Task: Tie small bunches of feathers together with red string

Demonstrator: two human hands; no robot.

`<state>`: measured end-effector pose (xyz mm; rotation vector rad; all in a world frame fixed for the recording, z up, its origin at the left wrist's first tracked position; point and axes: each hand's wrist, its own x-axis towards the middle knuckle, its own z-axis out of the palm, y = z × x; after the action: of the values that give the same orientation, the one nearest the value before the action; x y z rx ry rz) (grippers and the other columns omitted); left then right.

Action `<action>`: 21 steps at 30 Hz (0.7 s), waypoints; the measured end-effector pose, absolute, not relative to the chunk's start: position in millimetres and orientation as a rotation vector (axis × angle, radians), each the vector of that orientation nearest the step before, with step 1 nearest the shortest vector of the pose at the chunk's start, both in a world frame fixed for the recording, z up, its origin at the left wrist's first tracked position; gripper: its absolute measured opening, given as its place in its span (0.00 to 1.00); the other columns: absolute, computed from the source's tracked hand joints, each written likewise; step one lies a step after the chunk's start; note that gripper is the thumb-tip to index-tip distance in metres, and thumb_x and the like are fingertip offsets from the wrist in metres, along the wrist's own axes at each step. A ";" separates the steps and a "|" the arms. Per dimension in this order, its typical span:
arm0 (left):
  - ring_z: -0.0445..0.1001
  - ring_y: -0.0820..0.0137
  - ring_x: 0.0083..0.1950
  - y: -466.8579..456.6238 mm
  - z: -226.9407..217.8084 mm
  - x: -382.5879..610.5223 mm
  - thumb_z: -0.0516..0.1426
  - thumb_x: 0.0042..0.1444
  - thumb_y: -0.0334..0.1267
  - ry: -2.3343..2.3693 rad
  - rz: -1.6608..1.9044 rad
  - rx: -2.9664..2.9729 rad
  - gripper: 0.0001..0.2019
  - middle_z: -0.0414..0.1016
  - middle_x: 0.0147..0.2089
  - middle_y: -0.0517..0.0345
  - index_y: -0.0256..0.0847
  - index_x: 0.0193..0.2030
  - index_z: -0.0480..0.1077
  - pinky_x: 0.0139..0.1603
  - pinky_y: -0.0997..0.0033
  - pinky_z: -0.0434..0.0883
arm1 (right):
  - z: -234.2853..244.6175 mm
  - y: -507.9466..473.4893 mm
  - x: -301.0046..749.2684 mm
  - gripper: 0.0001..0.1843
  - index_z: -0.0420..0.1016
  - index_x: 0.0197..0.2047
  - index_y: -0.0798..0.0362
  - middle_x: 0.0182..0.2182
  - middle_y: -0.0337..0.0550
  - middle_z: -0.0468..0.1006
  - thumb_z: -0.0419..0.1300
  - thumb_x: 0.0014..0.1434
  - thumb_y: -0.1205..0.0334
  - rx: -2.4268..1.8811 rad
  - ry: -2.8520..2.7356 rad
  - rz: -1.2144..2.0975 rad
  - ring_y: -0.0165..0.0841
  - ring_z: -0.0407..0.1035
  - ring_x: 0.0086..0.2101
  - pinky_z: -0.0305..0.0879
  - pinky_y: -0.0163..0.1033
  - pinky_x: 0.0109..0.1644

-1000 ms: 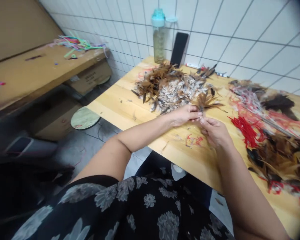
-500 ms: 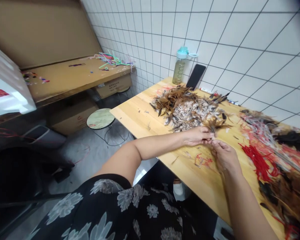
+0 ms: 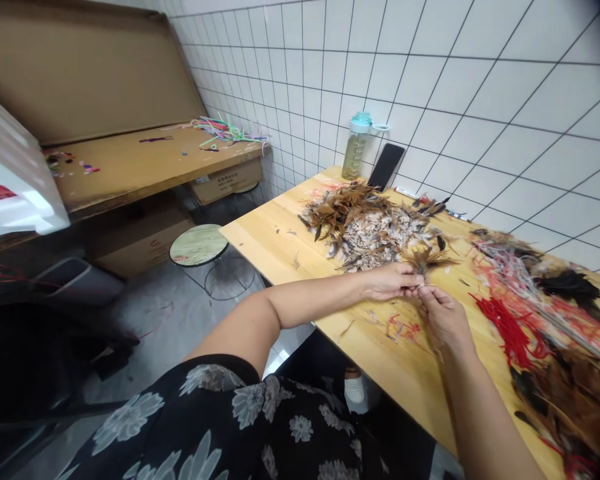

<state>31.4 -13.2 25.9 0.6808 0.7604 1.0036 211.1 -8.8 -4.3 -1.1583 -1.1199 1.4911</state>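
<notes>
My left hand (image 3: 389, 281) pinches the stems of a small bunch of brown feathers (image 3: 427, 257) that fans out up and to the right over the wooden table (image 3: 280, 239). My right hand (image 3: 445, 318) meets it from below, its fingertips closed on the same stem ends. Just behind the hands lies a big pile of loose brown and pale feathers (image 3: 367, 223). Scraps of red thread (image 3: 400, 328) lie on the table under my wrists.
Red strings (image 3: 505, 327), pale sticks and dark feathers (image 3: 565, 287) cover the table's right side. A water bottle (image 3: 355, 146) and a dark phone (image 3: 386, 167) lean on the tiled wall. A round stool (image 3: 199, 245) stands at left, beside a bench with coloured strips (image 3: 225, 128).
The view has lifted and swung left, showing more wall and floor. Both hands stay pinched together on the feather bunch, barely shifting.
</notes>
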 end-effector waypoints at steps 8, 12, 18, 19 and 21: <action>0.76 0.77 0.31 -11.3 23.9 30.6 0.76 0.85 0.22 0.759 1.029 0.663 0.25 0.78 0.32 0.59 0.35 0.34 0.76 0.40 0.80 0.76 | -5.8 -7.4 212.9 0.27 0.95 0.29 0.46 0.33 0.46 0.93 0.94 0.33 0.38 -1.168 -1.230 1.400 0.37 0.82 0.40 0.73 0.41 0.54; 0.73 0.77 0.31 -12.2 19.2 33.2 0.84 0.78 0.29 0.755 1.028 0.698 0.25 0.78 0.31 0.62 0.36 0.34 0.77 0.39 0.80 0.75 | -5.4 -10.2 210.6 0.24 0.92 0.26 0.44 0.29 0.41 0.88 0.92 0.36 0.38 -1.150 -1.246 1.367 0.37 0.79 0.36 0.75 0.46 0.57; 0.71 0.75 0.32 -9.4 11.5 32.2 0.87 0.75 0.30 0.747 1.054 0.710 0.27 0.76 0.30 0.62 0.36 0.33 0.76 0.39 0.78 0.70 | -4.0 -13.7 204.5 0.29 0.88 0.26 0.45 0.30 0.44 0.89 0.88 0.40 0.30 -1.178 -1.335 1.267 0.42 0.82 0.41 0.76 0.50 0.62; 0.71 0.75 0.32 -8.2 10.7 32.3 0.86 0.75 0.28 0.740 1.068 0.699 0.27 0.77 0.31 0.61 0.36 0.33 0.76 0.39 0.77 0.69 | -3.4 -13.1 203.7 0.29 0.87 0.26 0.45 0.30 0.44 0.89 0.87 0.42 0.30 -1.171 -1.349 1.243 0.41 0.82 0.41 0.76 0.50 0.63; 0.72 0.74 0.32 -6.3 10.6 32.6 0.84 0.76 0.23 0.706 1.104 0.664 0.25 0.77 0.31 0.60 0.35 0.33 0.76 0.39 0.77 0.68 | -2.6 -11.1 202.0 0.30 0.85 0.27 0.45 0.31 0.44 0.89 0.86 0.45 0.28 -1.160 -1.375 1.199 0.41 0.82 0.41 0.77 0.50 0.63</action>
<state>32.6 -6.3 10.6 0.6640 0.7060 1.1042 202.0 -11.1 -2.6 -1.1598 -1.3746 1.1990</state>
